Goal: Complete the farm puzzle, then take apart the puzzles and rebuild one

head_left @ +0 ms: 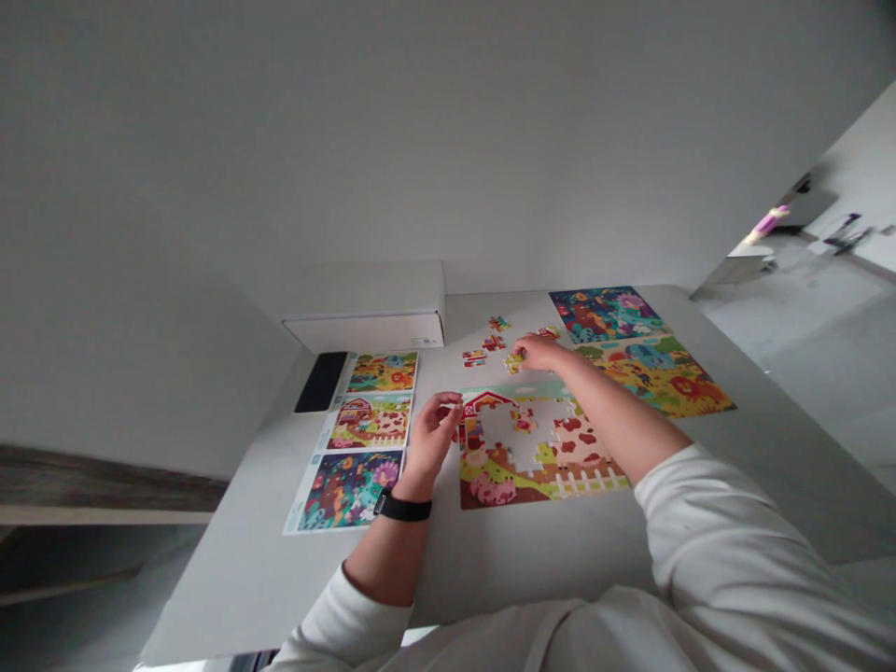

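A farm jigsaw puzzle (532, 471) lies partly assembled in front of me, with a white gap in its middle. My left hand (432, 437), with a black wristband, rests at the puzzle's left edge, fingers curled in a pinch near a small piece. My right hand (539, 352) reaches beyond the puzzle's top edge, fingers closed on a yellowish puzzle piece (514, 363). Several loose pieces (483, 347) lie scattered just beyond it.
Two finished puzzles (648, 359) lie at the right of the white table (532, 560). A reference sheet with three pictures (364, 434) lies at the left, a black phone (322, 381) beside it. A white box (368, 313) stands at the back.
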Tool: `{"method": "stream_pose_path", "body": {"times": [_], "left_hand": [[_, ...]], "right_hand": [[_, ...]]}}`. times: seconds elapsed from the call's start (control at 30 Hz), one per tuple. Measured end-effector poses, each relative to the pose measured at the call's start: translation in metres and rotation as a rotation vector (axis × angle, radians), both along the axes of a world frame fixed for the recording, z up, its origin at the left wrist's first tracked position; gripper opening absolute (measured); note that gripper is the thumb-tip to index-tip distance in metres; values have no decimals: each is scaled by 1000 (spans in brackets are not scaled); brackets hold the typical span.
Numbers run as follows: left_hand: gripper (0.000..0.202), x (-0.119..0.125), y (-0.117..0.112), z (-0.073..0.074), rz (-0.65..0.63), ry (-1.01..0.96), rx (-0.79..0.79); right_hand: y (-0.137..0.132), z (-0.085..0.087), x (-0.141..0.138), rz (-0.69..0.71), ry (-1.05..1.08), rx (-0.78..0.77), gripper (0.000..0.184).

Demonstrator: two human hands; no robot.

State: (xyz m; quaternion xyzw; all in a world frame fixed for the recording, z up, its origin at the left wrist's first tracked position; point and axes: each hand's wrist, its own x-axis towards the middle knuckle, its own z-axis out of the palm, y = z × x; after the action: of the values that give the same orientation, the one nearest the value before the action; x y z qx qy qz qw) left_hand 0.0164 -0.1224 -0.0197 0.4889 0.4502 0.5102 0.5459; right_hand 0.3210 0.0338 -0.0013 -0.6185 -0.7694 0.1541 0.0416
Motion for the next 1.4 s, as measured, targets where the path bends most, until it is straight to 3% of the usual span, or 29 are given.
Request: {"method": "stream_pose_path", "body": {"times": [0.27,0.53,0.73,0.93,1.07,1.2,1.4], "left_hand": [[40,0,1,-1,7,-4,16],[41,1,4,-6,6,30,74],[36,2,6,-6,-4,130,158],[29,9,-7,18,23,276,293],[31,21,-12,33,-4,283,334],[37,46,-13,42,-149,275,254],[39,88,-23,36,-255,235,108]], "right_hand": [[-11,-11,5,-75,105,83,33],[-39,-5,15,-218,549,107,28],[-91,7,33,-235,932,14,42],[-153,10,36,-204,1081,0,59],[-179,6,28,-196,1171,-23,60],[-190,-4,19,-224,1226,-21,55],[-194,-18,14,-192,1290,31,51]]}}
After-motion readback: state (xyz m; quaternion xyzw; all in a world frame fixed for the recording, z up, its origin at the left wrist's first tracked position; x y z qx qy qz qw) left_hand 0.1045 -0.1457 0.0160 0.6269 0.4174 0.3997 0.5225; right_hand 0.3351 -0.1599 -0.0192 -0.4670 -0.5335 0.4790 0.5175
